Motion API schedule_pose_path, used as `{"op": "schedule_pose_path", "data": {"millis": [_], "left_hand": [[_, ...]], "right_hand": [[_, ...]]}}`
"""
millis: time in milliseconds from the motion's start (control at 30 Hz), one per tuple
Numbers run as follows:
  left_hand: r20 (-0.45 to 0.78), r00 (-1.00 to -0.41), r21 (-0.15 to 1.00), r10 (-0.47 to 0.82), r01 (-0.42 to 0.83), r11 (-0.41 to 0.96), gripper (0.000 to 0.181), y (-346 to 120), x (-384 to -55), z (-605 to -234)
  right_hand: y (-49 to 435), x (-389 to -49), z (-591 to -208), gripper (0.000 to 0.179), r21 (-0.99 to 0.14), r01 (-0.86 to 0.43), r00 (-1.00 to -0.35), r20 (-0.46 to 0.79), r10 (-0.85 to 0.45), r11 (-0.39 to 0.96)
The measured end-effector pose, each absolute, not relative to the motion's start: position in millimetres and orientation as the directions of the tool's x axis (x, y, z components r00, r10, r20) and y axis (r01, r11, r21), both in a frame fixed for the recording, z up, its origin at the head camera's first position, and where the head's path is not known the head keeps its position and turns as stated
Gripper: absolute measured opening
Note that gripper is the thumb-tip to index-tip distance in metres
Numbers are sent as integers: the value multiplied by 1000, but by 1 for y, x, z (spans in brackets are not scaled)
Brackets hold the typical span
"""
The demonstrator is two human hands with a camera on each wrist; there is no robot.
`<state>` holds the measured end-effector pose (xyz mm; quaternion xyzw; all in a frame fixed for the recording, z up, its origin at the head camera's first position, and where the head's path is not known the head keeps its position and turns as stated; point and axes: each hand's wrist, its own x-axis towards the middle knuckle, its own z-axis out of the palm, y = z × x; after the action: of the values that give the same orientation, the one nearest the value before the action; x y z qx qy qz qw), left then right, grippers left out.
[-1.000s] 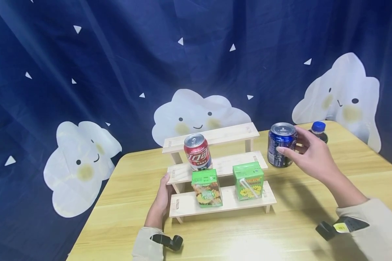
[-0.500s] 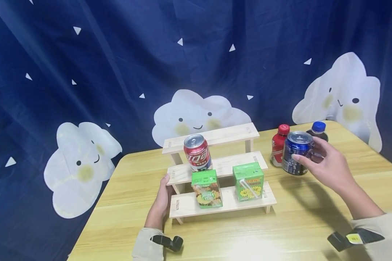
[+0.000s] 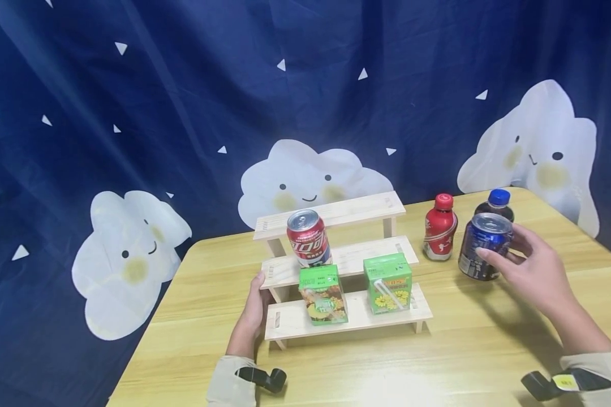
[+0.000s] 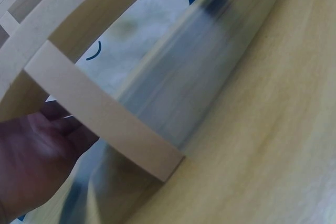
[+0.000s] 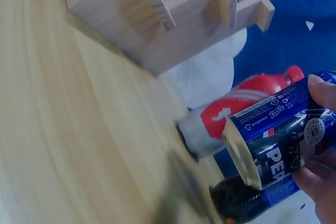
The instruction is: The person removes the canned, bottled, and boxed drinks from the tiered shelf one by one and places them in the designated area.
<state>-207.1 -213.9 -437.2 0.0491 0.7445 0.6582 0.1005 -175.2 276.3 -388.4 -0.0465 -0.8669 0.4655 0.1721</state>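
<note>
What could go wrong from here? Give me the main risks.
The blue can, held above the table in the right hand, might knock the nearby blue-capped bottle or red bottle when lowered. The left hand is at the left end of the shelf; a bump there could topple the red can standing on it.

My left hand, at seven o'clock, points between twelve and one, its fingers partly hidden. My right hand, between three and four o'clock, points between ten and eleven, thumb and fingers curled in a grip. Pale sleeves end near both wrists.
</note>
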Motion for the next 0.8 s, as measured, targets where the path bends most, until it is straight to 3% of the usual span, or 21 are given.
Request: {"op": "schedule_pose_path", "data": {"millis": [367, 800], "left_hand": [[-136, -971, 986, 196, -114, 119, 75, -215, -209, -438], [-72, -970, 992, 231, -47, 113, 79, -215, -209, -439]], "right_hand": [[295, -175, -403, 88, -830, -41, -935, 227, 271, 556], [314, -176, -415, 89, -834, -23, -929, 222, 298, 551]]}}
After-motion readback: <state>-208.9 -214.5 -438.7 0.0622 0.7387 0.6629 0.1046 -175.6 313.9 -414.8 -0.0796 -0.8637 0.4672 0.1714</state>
